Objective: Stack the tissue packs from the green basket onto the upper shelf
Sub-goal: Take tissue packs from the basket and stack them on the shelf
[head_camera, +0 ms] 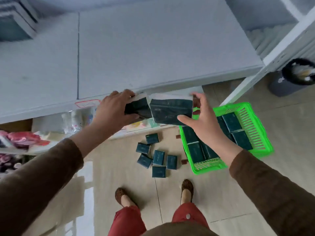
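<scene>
At the middle of the frame the person stands at the front lip of the upper shelf, a bare white board that fills the whole top half, and holds two dark tissue packs up at its edge. The left hand has its fingers curled over the top of the left pack, gripping it against the lip. The right hand clamps the right pack between a thumb underneath and fingers at its far end, the pack tilted a little, probably so it can slide flat onto the board. Both packs are level with the edge rather than resting on the shelf, so I'd judge neither has been set down yet. The green basket sits on the floor at right of centre, below the right wrist, with several packs lying inside. A cluster of loose packs lies on the tiles at lower centre, just beside the basket and ahead of the person's feet; those will need gathering too.
</scene>
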Available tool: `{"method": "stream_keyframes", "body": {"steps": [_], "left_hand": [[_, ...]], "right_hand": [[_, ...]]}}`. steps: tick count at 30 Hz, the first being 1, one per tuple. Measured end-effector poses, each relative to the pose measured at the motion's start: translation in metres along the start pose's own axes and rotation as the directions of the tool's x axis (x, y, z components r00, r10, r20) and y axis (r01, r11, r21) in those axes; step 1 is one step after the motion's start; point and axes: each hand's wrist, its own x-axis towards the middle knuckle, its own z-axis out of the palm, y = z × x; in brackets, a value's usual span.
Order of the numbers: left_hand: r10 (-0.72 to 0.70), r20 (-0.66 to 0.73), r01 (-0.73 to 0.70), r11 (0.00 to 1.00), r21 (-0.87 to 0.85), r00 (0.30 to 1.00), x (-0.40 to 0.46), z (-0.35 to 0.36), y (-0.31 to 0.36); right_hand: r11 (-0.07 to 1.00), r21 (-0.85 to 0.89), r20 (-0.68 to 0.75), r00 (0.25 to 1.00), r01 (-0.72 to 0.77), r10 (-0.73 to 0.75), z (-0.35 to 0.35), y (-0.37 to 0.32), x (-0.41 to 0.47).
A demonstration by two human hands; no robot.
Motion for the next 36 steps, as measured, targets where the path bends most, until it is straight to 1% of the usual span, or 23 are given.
{"method": "stream_keyframes", "body": {"steps": [3, 7, 11, 14, 18, 21, 25, 29, 32, 34, 36], "left_hand": [[-0.041, -0.092, 0.038, 0.999, -0.039, 0.995, -0.026, -0.053, -0.064], [-0.051, -0.173, 0.054, 0.998, 0.013, 0.984, -0.04, -0.117, -0.153], [-0.077, -0.213, 0.091, 0.994, 0.059, 0.974, -0.032, -0.16, -0.232], [-0.114, -0.222, 0.137, 0.986, 0.093, 0.968, -0.014, -0.174, -0.287], [-0.141, -0.215, 0.174, 0.974, 0.143, 0.966, 0.02, -0.185, -0.36], [-0.172, -0.236, 0.216, 0.961, 0.173, 0.956, 0.048, -0.192, -0.418], [-0.203, -0.253, 0.261, 0.939, 0.224, 0.946, 0.084, -0.198, -0.49], [-0.24, -0.225, 0.296, 0.919, 0.26, 0.944, 0.109, -0.21, -0.546], [-0.257, -0.205, 0.304, 0.919, 0.252, 0.944, 0.12, -0.215, -0.571], [-0.24, -0.22, 0.293, 0.923, 0.25, 0.945, 0.122, -0.214, -0.581], [-0.207, -0.225, 0.271, 0.912, 0.307, 0.952, 0.124, -0.21, -0.587]], "right_hand": [[0.996, 0.077, 0.046, 0.998, 0.045, -0.049, 0.054, -0.061, 0.016], [0.98, 0.178, 0.042, 0.994, 0.087, -0.096, 0.137, -0.122, 0.04], [0.956, 0.283, 0.041, 0.994, 0.081, -0.097, 0.215, -0.164, 0.078], [0.949, 0.301, 0.07, 0.99, 0.095, -0.122, 0.265, -0.19, 0.113], [0.958, 0.256, 0.127, 0.979, 0.126, -0.163, 0.323, -0.214, 0.169], [0.96, 0.237, 0.167, 0.967, 0.152, -0.194, 0.37, -0.227, 0.216], [0.963, 0.181, 0.173, 0.957, 0.2, -0.231, 0.436, -0.245, 0.278], [0.967, 0.107, 0.187, 0.95, 0.233, -0.249, 0.496, -0.264, 0.325], [0.964, 0.02, 0.122, 0.956, 0.266, -0.267, 0.527, -0.27, 0.345], [0.97, -0.039, 0.026, 0.97, 0.242, -0.241, 0.541, -0.27, 0.349], [0.974, -0.084, -0.064, 0.975, 0.208, -0.214, 0.553, -0.27, 0.347]]}}
